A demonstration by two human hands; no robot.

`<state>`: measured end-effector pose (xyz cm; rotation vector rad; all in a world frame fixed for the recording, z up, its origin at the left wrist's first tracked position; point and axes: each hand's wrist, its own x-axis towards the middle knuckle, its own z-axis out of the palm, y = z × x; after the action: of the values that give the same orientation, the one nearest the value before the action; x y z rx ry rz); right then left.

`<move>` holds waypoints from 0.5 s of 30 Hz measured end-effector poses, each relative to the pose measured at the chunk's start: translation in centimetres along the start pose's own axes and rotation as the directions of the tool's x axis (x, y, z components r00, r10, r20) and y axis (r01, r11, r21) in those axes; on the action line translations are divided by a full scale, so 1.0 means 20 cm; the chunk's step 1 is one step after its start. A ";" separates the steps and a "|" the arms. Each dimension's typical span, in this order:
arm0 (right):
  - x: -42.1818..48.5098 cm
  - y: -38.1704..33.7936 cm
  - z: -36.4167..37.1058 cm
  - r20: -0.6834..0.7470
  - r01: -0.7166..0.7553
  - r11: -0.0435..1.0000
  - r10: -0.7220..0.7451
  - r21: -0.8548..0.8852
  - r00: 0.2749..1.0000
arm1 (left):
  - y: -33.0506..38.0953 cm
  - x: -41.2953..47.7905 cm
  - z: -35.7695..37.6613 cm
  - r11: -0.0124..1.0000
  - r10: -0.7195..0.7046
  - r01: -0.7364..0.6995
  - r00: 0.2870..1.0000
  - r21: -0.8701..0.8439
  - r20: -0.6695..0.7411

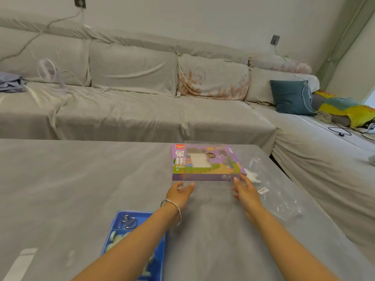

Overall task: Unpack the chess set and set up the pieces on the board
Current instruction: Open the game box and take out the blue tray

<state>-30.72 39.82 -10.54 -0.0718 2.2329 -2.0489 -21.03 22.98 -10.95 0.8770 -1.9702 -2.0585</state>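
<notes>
A purple chess set box (205, 162) lies flat on the grey-covered table (81, 179), sealed inside a clear plastic sleeve (211, 185) that reaches toward me. My left hand (180, 192) is at the sleeve's near left corner, with thumb and fingers curved round its edge. At the near right corner, my right hand (246, 192) has straight fingers whose tips touch the box's front corner. No board or pieces are visible outside the box.
A blue tray (119, 226) with metal rings and pale discs sits under my left forearm. Crumpled clear plastic (280, 199) with a white label lies right of the box. A grey sofa (142, 110) with a small fan (48, 72) stands behind the table.
</notes>
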 end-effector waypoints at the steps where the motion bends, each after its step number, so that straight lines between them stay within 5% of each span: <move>1: 0.03 0.03 -0.01 -0.010 -0.007 0.999 0.007 -0.054 1.000 | -0.02 0.02 0.03 0.998 -0.008 0.008 1.000 0.060 0.000; 10: -0.03 0.10 -0.08 -0.107 0.164 0.934 -0.207 -0.319 0.973 | -0.06 -0.03 0.10 0.986 0.060 -0.066 0.997 0.151 0.042; 15: -0.31 0.13 0.00 0.006 0.337 0.862 -0.362 -0.378 0.932 | -0.10 -0.16 -0.11 0.941 0.275 -0.274 0.961 0.198 0.024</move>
<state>-24.48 40.77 -12.72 -0.4848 2.8004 -1.7504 -16.79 22.96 -11.79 0.5942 -2.1829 -1.7276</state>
